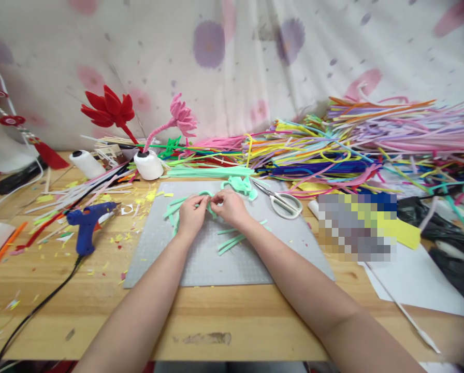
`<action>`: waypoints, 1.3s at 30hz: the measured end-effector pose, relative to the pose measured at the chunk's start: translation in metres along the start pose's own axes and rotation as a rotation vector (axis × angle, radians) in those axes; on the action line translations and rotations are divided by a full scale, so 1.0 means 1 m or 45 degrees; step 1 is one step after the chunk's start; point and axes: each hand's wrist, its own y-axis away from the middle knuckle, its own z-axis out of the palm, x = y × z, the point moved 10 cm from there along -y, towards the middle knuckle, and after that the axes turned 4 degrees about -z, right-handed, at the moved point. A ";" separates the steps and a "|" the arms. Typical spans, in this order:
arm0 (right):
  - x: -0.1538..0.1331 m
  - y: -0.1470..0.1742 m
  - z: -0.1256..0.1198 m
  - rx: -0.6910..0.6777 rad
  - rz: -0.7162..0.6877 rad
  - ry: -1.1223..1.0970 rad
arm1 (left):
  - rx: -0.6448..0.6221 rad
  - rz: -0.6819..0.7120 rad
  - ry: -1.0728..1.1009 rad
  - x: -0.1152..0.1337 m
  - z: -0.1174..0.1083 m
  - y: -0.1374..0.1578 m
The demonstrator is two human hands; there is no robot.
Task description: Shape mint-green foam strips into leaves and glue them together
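Note:
Over the grey cutting mat point(165, 269), my left hand point(193, 213) and my right hand point(229, 208) meet, both pinching a mint-green pipe cleaner point(205, 194) that is partly hidden by the fingers. More cut mint-green pipe cleaners point(171, 208) lie beside my left hand. Several short mint-green pieces point(232, 242) rest on the mat under my right wrist. Just behind my right hand sits a shaped mint-green bundle point(237, 185). Scissors point(282, 203) with pale handles lie to its right, blades slightly apart.
A blue glue gun point(87, 228) with a black cord lies left of the mat, among yellow scraps. At the back, a red flower point(110, 106) and a pink flower point(182, 118) rise near a white bottle point(148, 167). Piled pipe cleaners point(395, 127) fill the back right.

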 end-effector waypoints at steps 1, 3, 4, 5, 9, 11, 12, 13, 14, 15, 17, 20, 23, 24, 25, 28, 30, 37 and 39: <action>0.000 0.000 0.000 0.005 0.003 -0.002 | 0.006 -0.002 -0.004 -0.001 0.000 0.000; 0.003 -0.001 0.000 0.025 0.034 -0.015 | 0.022 -0.007 -0.004 -0.002 0.000 -0.001; 0.004 -0.001 0.000 0.036 0.056 -0.026 | 0.027 -0.011 0.000 -0.003 0.000 -0.001; 0.006 -0.001 0.000 0.046 0.080 -0.038 | 0.031 -0.013 0.007 -0.004 0.000 -0.001; 0.010 -0.002 0.000 0.066 0.132 -0.077 | 0.037 -0.035 0.060 -0.006 0.000 -0.001; 0.010 -0.003 -0.001 0.066 0.112 -0.098 | 0.045 -0.063 0.111 -0.009 0.000 -0.002; 0.009 -0.003 -0.001 0.057 0.096 -0.113 | 0.044 -0.080 0.141 -0.011 0.000 -0.002; 0.008 -0.003 -0.001 0.047 0.078 -0.128 | 0.042 -0.096 0.174 -0.013 0.000 -0.002; 0.008 -0.003 -0.001 0.034 0.063 -0.144 | 0.041 -0.109 0.208 -0.014 0.000 -0.003; 0.008 -0.003 -0.001 0.019 0.050 -0.157 | 0.040 -0.123 0.243 -0.016 0.000 -0.003; 0.007 -0.003 0.000 -0.016 0.029 -0.173 | 0.048 -0.157 0.311 -0.019 0.000 -0.004; 0.003 0.000 0.003 -0.073 0.000 -0.167 | 0.079 -0.222 0.373 -0.023 -0.003 -0.005; -0.005 0.004 0.008 -0.125 -0.070 -0.128 | 0.112 -0.262 0.371 -0.026 -0.006 -0.006; -0.008 0.005 0.009 -0.146 -0.101 -0.112 | 0.117 -0.272 0.370 -0.027 -0.007 -0.006; -0.011 0.006 0.011 -0.166 -0.133 -0.099 | 0.121 -0.284 0.373 -0.028 -0.007 -0.006; -0.015 0.007 0.017 -0.211 -0.193 -0.130 | 0.124 -0.334 0.433 -0.031 -0.006 -0.006; -0.013 0.006 0.020 -0.226 -0.196 -0.235 | 0.108 -0.385 0.501 -0.034 -0.005 -0.006; -0.004 0.006 0.029 -0.299 -0.154 -0.567 | -0.111 -0.401 0.521 -0.029 0.007 -0.005; -0.005 0.006 0.028 -0.300 -0.157 -0.611 | -0.156 -0.423 0.536 -0.030 0.010 -0.004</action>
